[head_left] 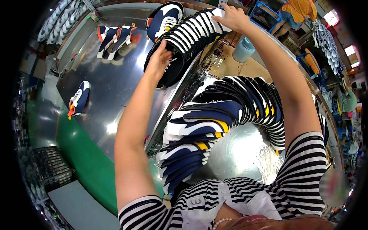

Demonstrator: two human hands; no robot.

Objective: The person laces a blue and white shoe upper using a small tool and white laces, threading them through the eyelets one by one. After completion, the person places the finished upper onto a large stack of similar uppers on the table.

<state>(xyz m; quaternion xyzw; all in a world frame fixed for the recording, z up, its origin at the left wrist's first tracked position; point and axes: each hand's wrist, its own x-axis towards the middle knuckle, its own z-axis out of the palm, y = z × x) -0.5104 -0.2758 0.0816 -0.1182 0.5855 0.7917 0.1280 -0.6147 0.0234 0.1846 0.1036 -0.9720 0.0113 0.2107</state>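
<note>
A nested row of black, white and navy shoe uppers (193, 32) lies across the far edge of the metal worktable. My left hand (158, 63) is against the near-left end of this row, fingers bent, by a black upper (172, 73) with white laces. At the far-right end, my right hand (234, 18) grips the row from above, fingers curled over the white part. The row sits between both hands. Just behind it rests a navy and white upper (165, 21). Parts of the row under my palms are hidden.
A long curved row of navy uppers (226, 105) fills the near bench, beside loose white laces (268, 163). A blue bottle (243, 50) stands on cardboard (220, 57). One shoe upper (79, 98) and a small group (115, 40) lie on the left table (103, 88). A person (299, 13) is at far right.
</note>
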